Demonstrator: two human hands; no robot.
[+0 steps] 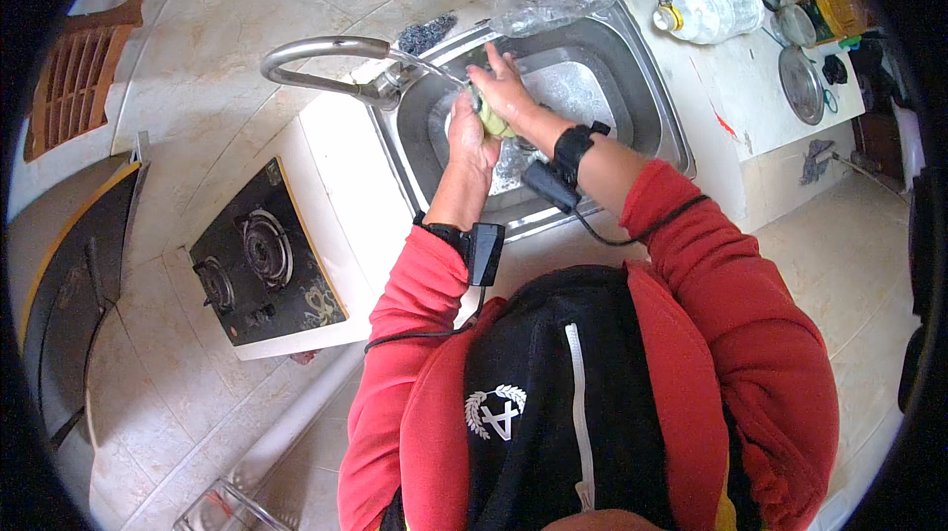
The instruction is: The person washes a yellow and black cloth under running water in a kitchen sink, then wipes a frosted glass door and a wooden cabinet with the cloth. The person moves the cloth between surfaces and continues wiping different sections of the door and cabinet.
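Both my hands are over a stainless steel sink [652, 116], under water running from a curved metal faucet [326, 48]. A light green item [490, 120], perhaps a cloth or sponge, lies between them. My left hand [469, 132] is wrapped around its left side, palm turned up. My right hand [507, 90] rests against its upper right side with the fingers spread. What exactly the item is, I cannot tell. Wet patches and splashes show on the sink's bottom beneath my hands.
A clear plastic bag [559, 1] lies on the sink's far rim, near a dark scouring pad [427, 34]. A large plastic bottle [711, 9] and a round metal lid [801, 85] are on the right counter. To the left is a two-burner gas stove [266, 257].
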